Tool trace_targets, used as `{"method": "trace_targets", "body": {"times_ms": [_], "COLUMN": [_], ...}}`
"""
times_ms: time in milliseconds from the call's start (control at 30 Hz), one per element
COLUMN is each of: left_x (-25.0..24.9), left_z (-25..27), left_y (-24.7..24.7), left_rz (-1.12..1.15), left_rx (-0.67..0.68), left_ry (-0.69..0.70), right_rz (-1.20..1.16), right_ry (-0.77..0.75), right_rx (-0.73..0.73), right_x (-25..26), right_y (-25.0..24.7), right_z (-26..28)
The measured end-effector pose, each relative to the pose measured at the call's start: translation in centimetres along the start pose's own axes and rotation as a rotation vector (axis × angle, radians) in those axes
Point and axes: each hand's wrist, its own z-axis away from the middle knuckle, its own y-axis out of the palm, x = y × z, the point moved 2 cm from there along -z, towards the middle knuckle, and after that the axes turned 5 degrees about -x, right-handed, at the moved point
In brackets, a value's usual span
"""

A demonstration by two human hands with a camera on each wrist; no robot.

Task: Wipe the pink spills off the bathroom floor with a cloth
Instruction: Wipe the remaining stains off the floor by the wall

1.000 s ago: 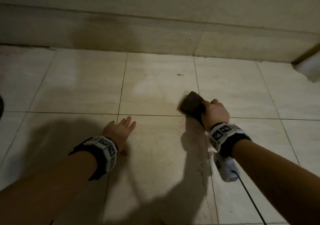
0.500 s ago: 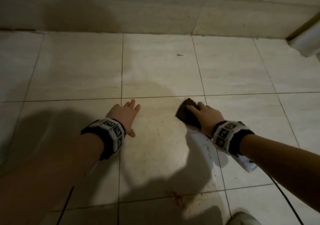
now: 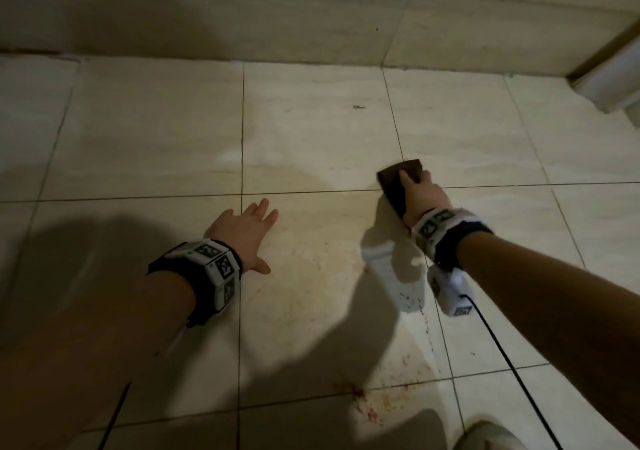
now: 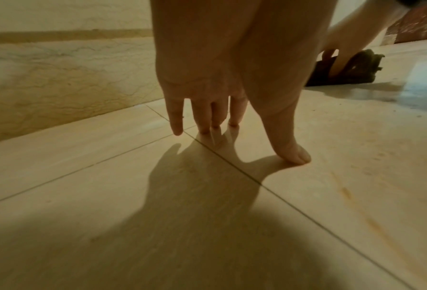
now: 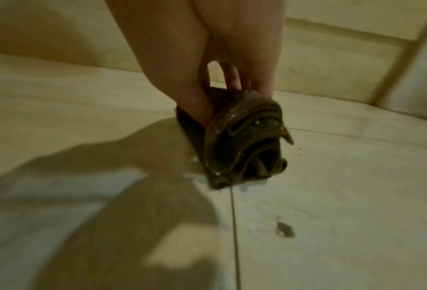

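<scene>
We are mid-wipe. Our right hand (image 3: 420,195) presses the dark folded cloth (image 3: 398,182) onto the floor (image 3: 311,144) at a grout crossing, fingers (image 3: 405,177) curled over its top and clamped on it. Our left hand (image 3: 244,233) braces flat on the tile, fingers spread and holding nothing. The tile under the cloth looks almost clean, but pink spills (image 3: 367,404) lie nearer to us, with specks (image 3: 410,302) along the grout line between. In our judgement the next move is to draw the cloth back toward us over those spots, keeping it pressed flat.
</scene>
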Motion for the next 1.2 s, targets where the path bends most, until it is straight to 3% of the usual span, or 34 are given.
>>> {"method": "trace_targets", "body": {"times_ms": [200,333,400,500,600,667,767,933,1033,1133,1200], "left_x": [0.3,0.2,0.3,0.9,1.3,1.4,1.6,2.6,3.3,4.4,5.6], "left_z": [0.1,0.4,0.6,0.9,1.2,1.3,1.3,1.4,1.8,2.5,3.2], "left_y": [0.3,-0.2,-0.4,-0.2,0.4,0.7,0.7,0.9,1.0,1.1,1.7], "left_rz": [-0.007,-0.071,-0.075,-0.063,-0.118,-0.116,-0.103,-0.048,0.009,0.043,0.072], "left_rx": [-0.007,-0.015,-0.002,-0.017,-0.025,-0.011,-0.002,-0.005,-0.022,-0.052,-0.088], "left_ry": [0.012,0.031,0.043,0.04,0.012,-0.009,-0.028,-0.05,-0.041,-0.079,-0.139], "right_rz": [0.182,0.225,0.162,-0.041,-0.025,-0.007,0.029,0.082,0.031,-0.05,-0.09], "right_ry": [-0.512,-0.717,-0.776,-0.601,-0.222,-0.094,-0.207,-0.643,-0.66,-0.661,-0.743], "right_rx": [0.054,0.152,0.086,-0.211,-0.122,-0.029,-0.047,0.126,0.141,0.036,-0.03], "right_x": [4.4,5.7,5.8,4.2,1.3,0.3,1.6,5.5,6.6,8.1,9.9], "right_y": [2.9,4.8,4.5,2.6,0.2,0.1,1.8,5.2,5.1,3.0,1.6], "right_z": [8.4,12.8,12.0,7.9,3.3,1.8,3.2,11.7,12.3,9.2,7.6]}}
